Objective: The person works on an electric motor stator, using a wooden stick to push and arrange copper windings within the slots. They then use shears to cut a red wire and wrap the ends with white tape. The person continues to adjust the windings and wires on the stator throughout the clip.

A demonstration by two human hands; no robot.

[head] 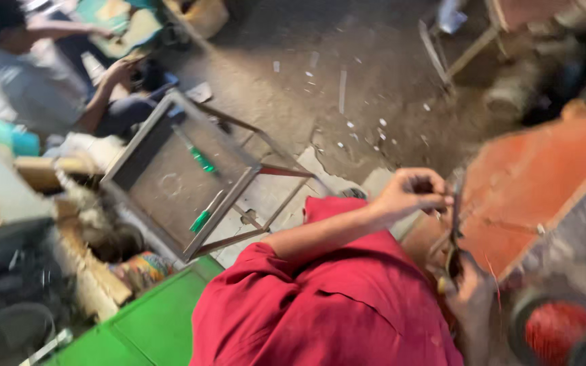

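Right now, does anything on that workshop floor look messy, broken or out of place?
Yes. Small pale scraps lie scattered across the grey floor, like offcuts. A metal frame sits tilted at an angle, with green-handled tools resting loose on it. The picture is too blurred to judge damage.

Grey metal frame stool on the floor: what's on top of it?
On the grey metal frame stool, two green-handled tools: one lies on the mesh top, the other across its front edge. Motion blur hides their tips. The floor beneath is mostly covered by the mesh.
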